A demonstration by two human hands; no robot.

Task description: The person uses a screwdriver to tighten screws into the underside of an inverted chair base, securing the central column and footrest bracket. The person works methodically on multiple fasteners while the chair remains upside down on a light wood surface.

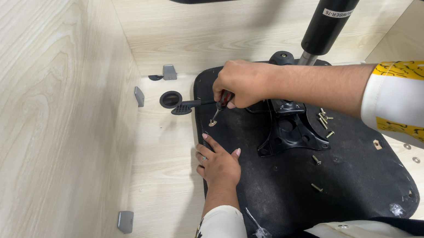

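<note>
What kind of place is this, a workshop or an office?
Probably an office or furniture-assembly spot: a chair seat base lies upside down on a pale wooden desk with a cable grommet, loose screws scattered on it.

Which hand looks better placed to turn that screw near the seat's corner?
The right hand, I'd judge: it grips the screwdriver, whose tip sits at the screw on the black seat base. The left hand lies flat on the base's edge, seemingly steadying it.
</note>
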